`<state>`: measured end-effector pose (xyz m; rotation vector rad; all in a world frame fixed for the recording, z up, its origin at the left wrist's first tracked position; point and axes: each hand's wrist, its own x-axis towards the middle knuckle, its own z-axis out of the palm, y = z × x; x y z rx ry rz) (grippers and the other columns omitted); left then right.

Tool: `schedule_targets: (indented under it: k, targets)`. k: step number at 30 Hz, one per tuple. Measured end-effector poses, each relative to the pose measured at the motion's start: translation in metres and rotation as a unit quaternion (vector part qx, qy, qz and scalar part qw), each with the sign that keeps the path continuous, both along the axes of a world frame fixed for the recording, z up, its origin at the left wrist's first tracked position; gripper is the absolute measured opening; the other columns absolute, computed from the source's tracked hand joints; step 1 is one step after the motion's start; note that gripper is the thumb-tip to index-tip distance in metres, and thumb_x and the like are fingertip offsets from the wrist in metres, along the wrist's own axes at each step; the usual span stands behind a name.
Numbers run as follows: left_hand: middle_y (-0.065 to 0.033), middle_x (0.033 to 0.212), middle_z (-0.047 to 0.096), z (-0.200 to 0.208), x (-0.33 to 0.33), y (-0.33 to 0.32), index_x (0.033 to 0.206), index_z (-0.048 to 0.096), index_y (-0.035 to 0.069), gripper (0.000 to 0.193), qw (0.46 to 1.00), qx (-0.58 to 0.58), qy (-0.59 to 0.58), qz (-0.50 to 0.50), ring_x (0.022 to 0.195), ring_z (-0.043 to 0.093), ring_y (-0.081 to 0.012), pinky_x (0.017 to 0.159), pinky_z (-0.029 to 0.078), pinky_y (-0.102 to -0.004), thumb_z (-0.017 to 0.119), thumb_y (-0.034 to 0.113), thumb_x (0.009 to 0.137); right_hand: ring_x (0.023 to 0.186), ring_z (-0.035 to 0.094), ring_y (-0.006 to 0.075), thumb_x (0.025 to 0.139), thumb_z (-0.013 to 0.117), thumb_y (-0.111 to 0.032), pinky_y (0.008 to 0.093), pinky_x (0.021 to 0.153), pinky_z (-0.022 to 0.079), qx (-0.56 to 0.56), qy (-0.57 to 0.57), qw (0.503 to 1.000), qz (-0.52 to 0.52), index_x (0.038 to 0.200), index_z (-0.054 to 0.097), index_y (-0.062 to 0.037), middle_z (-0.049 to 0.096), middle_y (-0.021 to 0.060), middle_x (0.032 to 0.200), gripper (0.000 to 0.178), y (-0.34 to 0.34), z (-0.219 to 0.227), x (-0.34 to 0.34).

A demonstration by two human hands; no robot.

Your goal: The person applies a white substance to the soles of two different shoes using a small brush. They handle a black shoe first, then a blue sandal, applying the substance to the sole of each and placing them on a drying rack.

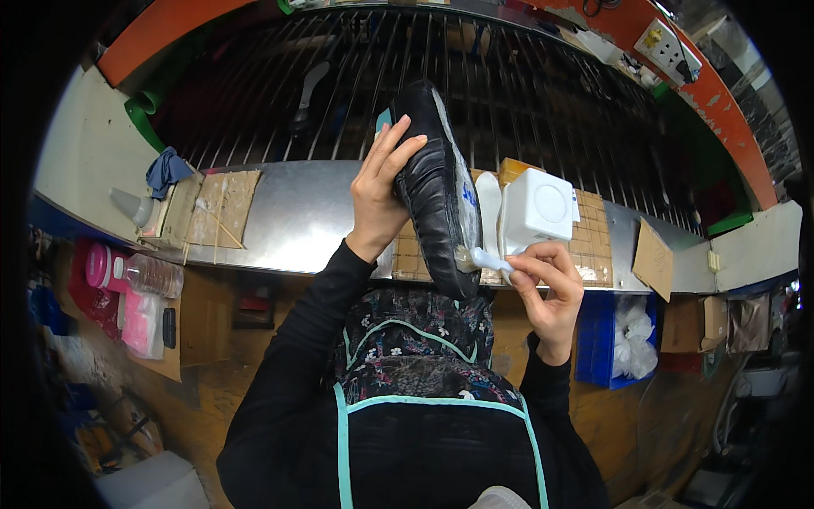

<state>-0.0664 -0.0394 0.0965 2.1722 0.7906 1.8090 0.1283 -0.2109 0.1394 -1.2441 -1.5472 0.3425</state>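
My left hand (381,191) grips a black leather shoe upper (424,178) from its left side, fingers over its top. The piece stands tilted on its edge, with its pale underside turned to the right and a blue mark on it. Pinched in my right hand (549,284) is a small brush (487,259) with a light handle. Its bristles touch the underside near the lower end of the shoe. Just right of the shoe stand a pale sole-shaped piece (489,204) and a white square container (543,206) with a round mark on its side.
A metal bench (292,212) holds a brown board (593,237) on the right and a stained cardboard piece (225,208) with thin sticks on the left. Behind runs a rack of metal rollers (356,85). Below the bench is a blue bin (602,339) with white bags.
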Motion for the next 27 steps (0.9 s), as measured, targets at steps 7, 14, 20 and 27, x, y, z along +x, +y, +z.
schedule_targets:
  k: [7,14,20,27]
  targets:
    - [-0.0154,0.138,0.053,0.008,0.002,-0.006,0.124,0.058,0.013,0.058,0.999,-0.042,0.003,-0.028,0.126,0.051,-0.0348,0.103,0.044,-0.0398,0.078,0.006,0.07,0.069,0.055,0.0119,0.077,0.075,-0.002,0.0243,0.067,0.039,0.044,-0.056,0.997,0.021,0.097,0.075,-0.0045,0.06,0.0038,0.086,0.02,0.003,0.013,0.006]
    - [-0.0172,0.137,0.052,0.008,0.003,-0.01,0.124,0.057,0.012,0.056,0.999,-0.013,0.003,-0.033,0.129,0.048,-0.0362,0.105,0.042,-0.0411,0.077,0.006,0.072,0.073,0.056,0.011,0.078,0.073,0.001,0.0215,0.057,0.043,0.042,-0.022,0.999,0.023,0.096,0.074,-0.0019,0.058,0.0059,0.09,0.018,0.016,0.02,0.004]
    - [-0.016,0.138,0.053,0.004,-0.001,-0.01,0.124,0.058,0.012,0.058,1.0,-0.005,0.014,-0.016,0.13,0.046,-0.0379,0.106,0.041,-0.0435,0.079,0.008,0.071,0.072,0.056,0.0126,0.078,0.073,0.0,0.023,0.06,0.044,0.059,-0.032,0.998,0.015,0.096,0.075,-0.0043,0.059,0.0055,0.09,0.018,0.014,0.011,0.001]
    - [-0.0081,0.139,0.052,0.001,-0.002,-0.01,0.122,0.061,0.017,0.067,1.0,-0.015,0.004,-0.023,0.13,0.045,-0.0387,0.108,0.041,-0.0447,0.085,0.01,0.06,0.075,0.055,0.0122,0.08,0.072,-0.002,0.0239,0.064,0.045,0.01,0.001,0.994,0.109,0.097,0.074,-0.0033,0.059,0.005,0.088,0.017,0.012,0.012,0.012]
